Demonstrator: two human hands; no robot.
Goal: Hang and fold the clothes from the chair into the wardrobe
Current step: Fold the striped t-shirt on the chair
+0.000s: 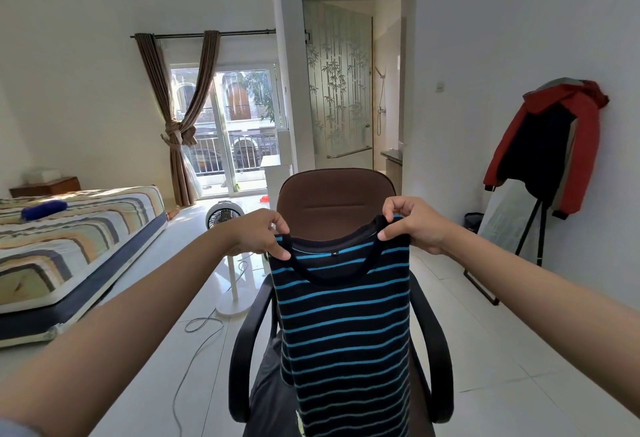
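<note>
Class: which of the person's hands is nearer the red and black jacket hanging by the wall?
Right. The right hand is on the jacket's side; the left hand is farther away, towards the bed.

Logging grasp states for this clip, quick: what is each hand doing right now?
Left hand: pinches the left shoulder of the striped top.
Right hand: pinches the top's right shoulder, holding it up over the chair.

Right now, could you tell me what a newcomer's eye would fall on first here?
First, the striped top, black with blue bands, held up by its shoulders in the left hand and right hand before the brown chair. Then the red jacket hanging at the right wall.
</note>
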